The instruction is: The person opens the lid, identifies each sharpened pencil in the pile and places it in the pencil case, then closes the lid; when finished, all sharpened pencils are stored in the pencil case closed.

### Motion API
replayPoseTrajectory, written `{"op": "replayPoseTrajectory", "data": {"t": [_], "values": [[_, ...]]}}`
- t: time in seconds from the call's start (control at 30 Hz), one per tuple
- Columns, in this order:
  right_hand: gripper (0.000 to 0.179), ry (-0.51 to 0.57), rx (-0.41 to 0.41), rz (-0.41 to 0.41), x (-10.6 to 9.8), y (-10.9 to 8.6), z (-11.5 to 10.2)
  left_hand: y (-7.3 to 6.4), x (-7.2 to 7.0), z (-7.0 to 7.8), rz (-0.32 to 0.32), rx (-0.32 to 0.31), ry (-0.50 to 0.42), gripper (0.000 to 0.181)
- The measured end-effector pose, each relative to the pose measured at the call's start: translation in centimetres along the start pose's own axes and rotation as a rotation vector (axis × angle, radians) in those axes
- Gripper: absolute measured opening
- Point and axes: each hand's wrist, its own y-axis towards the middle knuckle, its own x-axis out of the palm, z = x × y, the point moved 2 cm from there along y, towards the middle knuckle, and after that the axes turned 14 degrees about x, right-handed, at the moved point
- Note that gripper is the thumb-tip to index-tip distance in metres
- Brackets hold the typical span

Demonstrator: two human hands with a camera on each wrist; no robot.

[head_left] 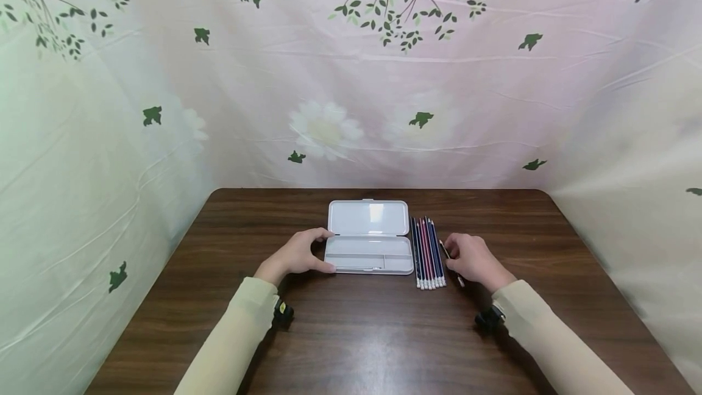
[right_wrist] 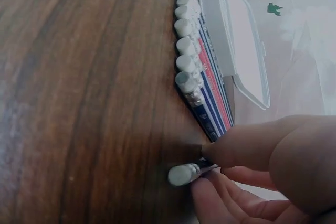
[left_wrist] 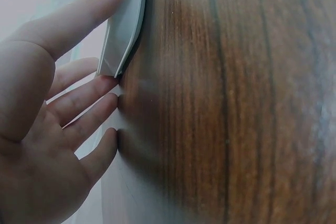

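A white pencil case (head_left: 342,247) lies unfolded on the table, its lid (head_left: 359,218) laid back behind the divided tray. My left hand (head_left: 296,253) grips the case's left end, thumb at the front edge and fingers at the back; the left wrist view shows fingertips touching the case (left_wrist: 123,24) and the tabletop. Right of the row of pencils (head_left: 426,252), my right hand (head_left: 470,258) pinches one dark pencil (head_left: 460,281) between thumb and fingers. Its white eraser end (right_wrist: 181,175) points toward me; the hand covers its middle.
The row holds several dark blue and red pencils with white erasers, side by side close to the case's right side. All of it stands on a brown wood-grain table (head_left: 373,334). A patterned cloth (head_left: 362,78) hangs behind and at both sides.
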Motion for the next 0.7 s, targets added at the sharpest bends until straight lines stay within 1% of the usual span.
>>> {"op": "replayPoseTrajectory", "data": {"t": [0.17, 0.3, 0.4, 0.53, 0.7], "values": [[0.031, -0.018, 0.044, -0.044, -0.3, -0.1, 0.1, 0.0, 0.0, 0.1, 0.007, 0.011, -0.004, 0.080], [0.031, -0.043, 0.055, -0.050, -0.7, -0.2, 0.3, -0.1, 0.0, 0.2, 0.010, 0.013, -0.006, 0.080], [0.030, -0.070, 0.064, -0.037, -1.0, -0.4, 0.5, -0.1, 0.0, 0.2, 0.011, 0.009, -0.007, 0.080], [0.028, -0.052, 0.093, -0.042, -1.3, -0.5, 0.7, -0.2, -0.1, 0.2, 0.009, 0.007, -0.006, 0.080], [0.025, -0.031, 0.064, -0.009, -1.6, -0.4, 0.6, -0.2, -0.1, 0.1, 0.006, 0.004, -0.004, 0.080]]}}
